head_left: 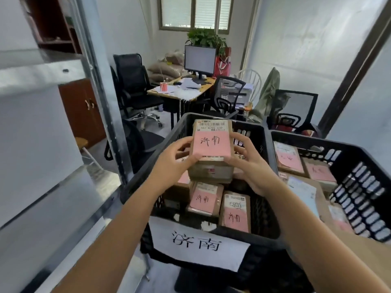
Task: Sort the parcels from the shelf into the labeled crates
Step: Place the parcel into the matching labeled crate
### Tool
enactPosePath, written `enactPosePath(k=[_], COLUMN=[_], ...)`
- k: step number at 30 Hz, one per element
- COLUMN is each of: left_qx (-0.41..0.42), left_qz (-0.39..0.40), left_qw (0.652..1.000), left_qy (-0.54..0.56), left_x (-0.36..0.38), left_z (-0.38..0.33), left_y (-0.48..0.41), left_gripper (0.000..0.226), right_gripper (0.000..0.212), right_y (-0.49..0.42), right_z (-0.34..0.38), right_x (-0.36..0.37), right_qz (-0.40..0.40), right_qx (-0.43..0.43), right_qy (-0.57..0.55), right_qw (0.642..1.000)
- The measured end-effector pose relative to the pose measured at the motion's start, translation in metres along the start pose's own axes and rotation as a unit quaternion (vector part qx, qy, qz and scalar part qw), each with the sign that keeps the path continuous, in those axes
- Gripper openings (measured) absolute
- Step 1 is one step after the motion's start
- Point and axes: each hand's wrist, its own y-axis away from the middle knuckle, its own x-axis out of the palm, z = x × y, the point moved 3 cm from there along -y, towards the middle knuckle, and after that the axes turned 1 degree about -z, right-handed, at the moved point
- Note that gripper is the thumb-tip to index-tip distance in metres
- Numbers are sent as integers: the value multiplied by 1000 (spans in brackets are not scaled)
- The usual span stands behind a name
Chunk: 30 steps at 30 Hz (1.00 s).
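We stand over the black crate [156, 151], whose white sign [198, 244] reads 济南. A neighbouring crate [359, 187] sits just beside its right wall. Near the middle, a stack of parcels [211, 173] stands tall. Our parcel [211, 142], its pink note also 济南, is on or just above the top, with the left grip [173, 159] and right grip [254, 166] pinching its sides. We judge an off-centre release could topple the stack. The lower parcels [204, 199] near the front rim leave flatter room.

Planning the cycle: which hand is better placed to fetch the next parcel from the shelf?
Left, probably: the left hand and right hand both grip the parcel over the crate, but the shelf stands left.
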Motion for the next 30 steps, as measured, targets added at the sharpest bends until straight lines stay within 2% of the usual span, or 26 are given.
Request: enactPosePath(k=[3, 16, 22, 30], left_qx=[-2, 1, -37, -1], left_qz=[-5, -5, 65, 106], left_qw=[1000, 983, 953, 907], left_qy=[-14, -186, -293, -408], left_x=[-6, -10, -8, -10], left_z=[4, 31, 55, 67], left_y=[-38, -153, -170, -185], left_gripper=[50, 40, 47, 44], right_gripper=[65, 72, 75, 71], right_y=[-36, -168, -192, -203], right_z=[-3, -43, -77, -97], right_x=[-5, -5, -2, 5], right_qz=[-4, -56, -75, -88], right_qx=[10, 52, 65, 75], right_qy=[8, 39, 83, 55], right_qw=[1000, 996, 992, 992])
